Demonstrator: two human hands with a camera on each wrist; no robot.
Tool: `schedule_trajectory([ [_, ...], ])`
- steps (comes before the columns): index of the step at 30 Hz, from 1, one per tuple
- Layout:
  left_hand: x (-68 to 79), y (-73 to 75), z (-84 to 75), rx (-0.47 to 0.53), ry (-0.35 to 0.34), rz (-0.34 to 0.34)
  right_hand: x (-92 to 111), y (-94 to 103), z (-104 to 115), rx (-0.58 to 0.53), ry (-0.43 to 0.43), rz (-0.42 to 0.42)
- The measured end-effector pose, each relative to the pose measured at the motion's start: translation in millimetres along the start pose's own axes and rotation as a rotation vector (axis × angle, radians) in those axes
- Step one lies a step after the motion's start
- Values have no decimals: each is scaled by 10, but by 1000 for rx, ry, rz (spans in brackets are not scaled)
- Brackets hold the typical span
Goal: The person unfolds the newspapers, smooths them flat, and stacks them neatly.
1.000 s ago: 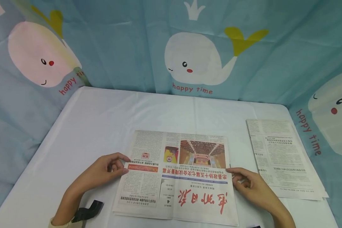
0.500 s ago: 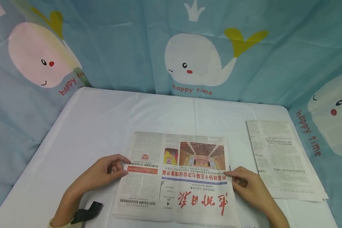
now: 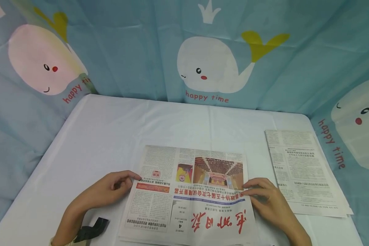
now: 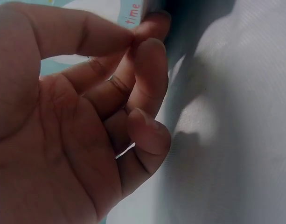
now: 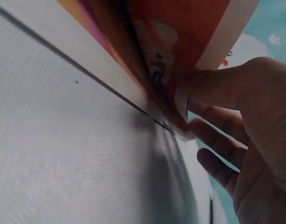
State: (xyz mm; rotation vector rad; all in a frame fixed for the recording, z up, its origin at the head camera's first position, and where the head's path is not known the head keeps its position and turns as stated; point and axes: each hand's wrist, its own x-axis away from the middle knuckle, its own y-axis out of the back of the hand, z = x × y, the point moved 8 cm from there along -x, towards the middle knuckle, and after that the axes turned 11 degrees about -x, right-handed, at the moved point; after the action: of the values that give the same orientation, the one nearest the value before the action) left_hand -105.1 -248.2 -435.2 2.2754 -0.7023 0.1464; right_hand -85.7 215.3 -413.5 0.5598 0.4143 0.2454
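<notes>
A folded newspaper (image 3: 212, 213) with a red masthead and colour photos lies upside down before me in the head view. My left hand (image 3: 115, 186) is at its left edge, index fingertip touching the paper. In the left wrist view, the left fingers (image 4: 152, 70) are loosely bent and the thumb tip meets the index finger; no paper shows between them. My right hand (image 3: 265, 198) is at the right edge. In the right wrist view, the right thumb pinches a raised sheet of newspaper (image 5: 180, 42) with an orange-red print, and the other fingers are behind it.
A second stack of newspaper (image 3: 307, 174) lies at the right side of the white-covered table (image 3: 184, 119). Blue curtains (image 3: 135, 51) with white whales stand around the back and sides. A black strap (image 3: 93, 229) is near my left wrist.
The newspaper has slid slightly toward me. My left thumb has drawn back a little from the left edge. My right fingers have shifted and spread at the right edge.
</notes>
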Motion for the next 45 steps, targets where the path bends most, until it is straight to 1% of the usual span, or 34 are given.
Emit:
schedule_trajectory([
  [2, -1, 6, -2, 0, -11, 0, -2, 13, 5, -39, -4, 2],
  [4, -5, 20, -5, -19, -20, -16, -1, 30, 9, -64, -12, 1],
  [8, -7, 59, -17, -77, -23, -73, 11, 70, 13, -117, -34, 1],
  [12, -15, 75, -20, -113, -12, -110, 38, 90, 3, -224, -57, 24],
  [15, -17, 88, -28, -133, -8, -135, 54, 90, -25, -302, -93, 53],
  [18, -5, 118, -61, -148, -28, -173, 59, 88, -45, -344, -123, 75],
  [23, 13, 161, -132, -170, -87, -258, 67, 89, -42, -368, -127, 95],
  [28, 10, 181, -185, -194, -164, -355, 79, 107, -65, -342, -158, 113],
  [30, 13, 190, -194, -193, -182, -386, 77, 122, -58, -339, -155, 108],
  [32, 18, 197, -193, -203, -180, -405, 69, 132, -37, -341, -137, 103],
  [34, 29, 200, -194, -208, -169, -408, 60, 130, -4, -384, -105, 104],
  [35, 34, 199, -194, -203, -159, -403, 58, 127, 7, -405, -104, 105],
  [37, 48, 191, -204, -185, -156, -390, 58, 118, 18, -434, -116, 117],
  [40, 57, 170, -233, -119, -170, -357, 63, 118, 18, -457, -142, 116],
  [41, 56, 164, -245, -97, -183, -349, 63, 129, 12, -436, -162, 105],
  [42, 55, 160, -261, -76, -204, -344, 62, 141, 13, -418, -164, 89],
  [44, 59, 156, -288, -42, -230, -338, 61, 168, 22, -391, -158, 51],
  [45, 60, 154, -298, -15, -241, -333, 56, 184, 41, -381, -140, 28],
])
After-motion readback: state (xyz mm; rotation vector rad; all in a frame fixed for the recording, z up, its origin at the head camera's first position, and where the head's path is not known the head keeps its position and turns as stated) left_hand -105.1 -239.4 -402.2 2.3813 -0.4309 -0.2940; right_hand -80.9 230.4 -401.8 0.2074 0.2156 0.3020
